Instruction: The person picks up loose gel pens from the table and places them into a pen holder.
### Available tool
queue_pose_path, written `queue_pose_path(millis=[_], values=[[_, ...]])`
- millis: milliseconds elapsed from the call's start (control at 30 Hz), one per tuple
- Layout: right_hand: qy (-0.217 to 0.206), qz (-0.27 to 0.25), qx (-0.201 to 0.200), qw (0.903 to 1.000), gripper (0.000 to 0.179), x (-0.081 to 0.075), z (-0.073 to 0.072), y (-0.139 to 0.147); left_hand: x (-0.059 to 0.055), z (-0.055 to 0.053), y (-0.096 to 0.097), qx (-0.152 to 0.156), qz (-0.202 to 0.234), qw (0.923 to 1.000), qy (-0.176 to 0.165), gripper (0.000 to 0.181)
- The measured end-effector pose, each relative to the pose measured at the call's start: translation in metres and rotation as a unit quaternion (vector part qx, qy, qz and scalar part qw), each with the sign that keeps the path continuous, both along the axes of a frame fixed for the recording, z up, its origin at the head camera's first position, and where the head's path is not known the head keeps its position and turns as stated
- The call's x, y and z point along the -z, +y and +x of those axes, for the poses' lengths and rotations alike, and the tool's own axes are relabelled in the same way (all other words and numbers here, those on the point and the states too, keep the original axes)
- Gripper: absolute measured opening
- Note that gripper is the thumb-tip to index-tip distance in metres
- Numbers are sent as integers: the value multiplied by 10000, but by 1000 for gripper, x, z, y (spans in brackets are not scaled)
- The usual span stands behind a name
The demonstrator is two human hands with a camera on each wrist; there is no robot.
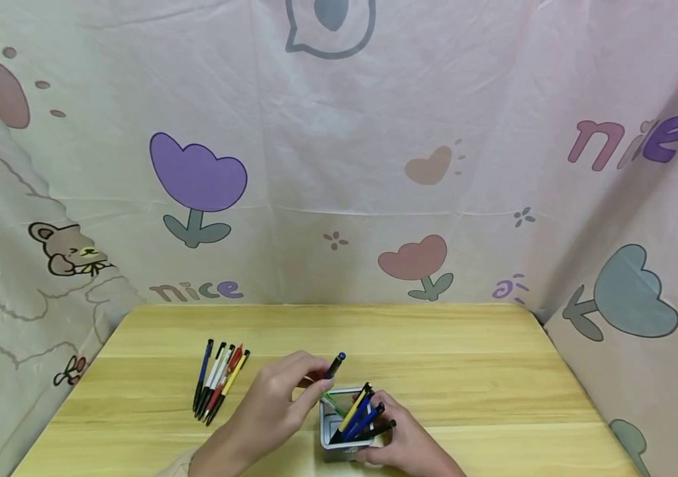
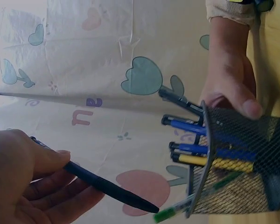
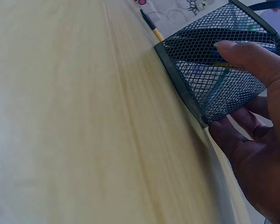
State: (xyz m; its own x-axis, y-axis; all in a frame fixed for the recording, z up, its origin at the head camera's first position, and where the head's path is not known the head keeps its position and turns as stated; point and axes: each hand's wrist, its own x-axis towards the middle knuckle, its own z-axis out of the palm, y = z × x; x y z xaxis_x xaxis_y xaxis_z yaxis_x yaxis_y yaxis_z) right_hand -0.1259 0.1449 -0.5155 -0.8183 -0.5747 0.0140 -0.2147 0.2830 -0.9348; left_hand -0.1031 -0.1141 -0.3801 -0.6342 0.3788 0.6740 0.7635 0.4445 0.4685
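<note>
Pinching side: left hand has a dark pen between thumb and fingers, grip narrow; pen slants, tip down.
Pen tip: just outside the holder's mouth in left wrist view, near the jutting end of the green pen; whether the two touch, cannot tell.
Bracing side: right hand grips the mesh holder from its right, thumb on one wall, fingers round another.
Holder: four-sided, dark mesh, thin metal rim; near edge of desk, between the hands, mouth facing up. Whether the base sits flat, cannot tell.
Holder contents: yellow pen, two blue pens, black pen, all leaning to the right with tops above the rim; green one leans the other way, towards the left hand.
Loose pens: a bunch on the left part of the desk, side by side, roughly parallel, well apart from the holder. Blue outermost on the left, then white, red, yellow on the right.
Desk surface: pale yellow wood grain.
Sleeve: pale cuff at the right wrist.
Backdrop: light cloth behind and at both sides, printed with tulips, hearts, a bear and "nice".
</note>
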Motion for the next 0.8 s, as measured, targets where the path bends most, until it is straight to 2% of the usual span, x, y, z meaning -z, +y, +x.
queue_pose_path(millis=[367, 500, 800], values=[[-47, -8, -4, 10000, 55, -1, 1, 1, 17, -3, 13, 732, 201, 9967, -275, 16], [-33, -7, -10, 10000, 60, -1, 2, 1, 25, -4, 15, 900, 195, 9948, -431, 17], [-63, -32, -44, 10000, 58, -2, 2, 0, 38, -7, 20, 1207, -21, 9893, -817, 14]])
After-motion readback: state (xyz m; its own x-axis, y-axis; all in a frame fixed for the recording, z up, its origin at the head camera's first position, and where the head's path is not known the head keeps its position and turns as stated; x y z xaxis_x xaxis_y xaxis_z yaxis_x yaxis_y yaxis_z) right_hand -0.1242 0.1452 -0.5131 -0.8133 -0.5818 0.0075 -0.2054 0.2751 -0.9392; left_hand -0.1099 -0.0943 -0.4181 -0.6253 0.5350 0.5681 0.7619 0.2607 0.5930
